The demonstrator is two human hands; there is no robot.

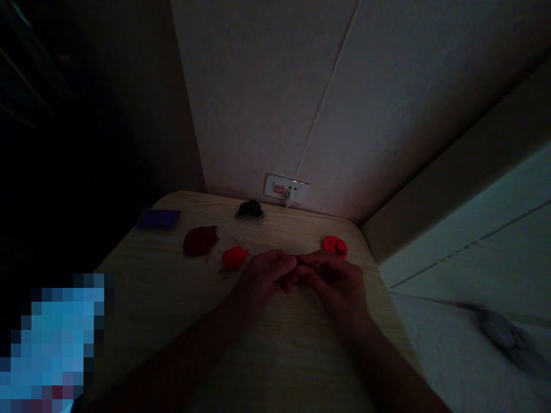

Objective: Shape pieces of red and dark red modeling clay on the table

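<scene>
Above the wooden tabletop, my left hand [272,271] and my right hand [338,282] meet with bent, closed fingers. Between their fingertips is a small dark piece of modelling clay [300,262], mostly hidden and hard to make out in the dim light. Just left of my left hand lies a bright red lump of clay [235,258]. Beyond it is a flattened brownish-red clay piece [200,241] with crumbs around it. Behind my right hand sits a flat red clay disc [334,246] with dark marks on it.
A black lump [250,209] rests on clear wrapping near the back edge. At the far left lies a purple packet [159,219]. A wall socket [286,188] with a plug is behind the table [275,355]. A pale cabinet stands to the right; a blurred, pixelated bright area fills the lower left.
</scene>
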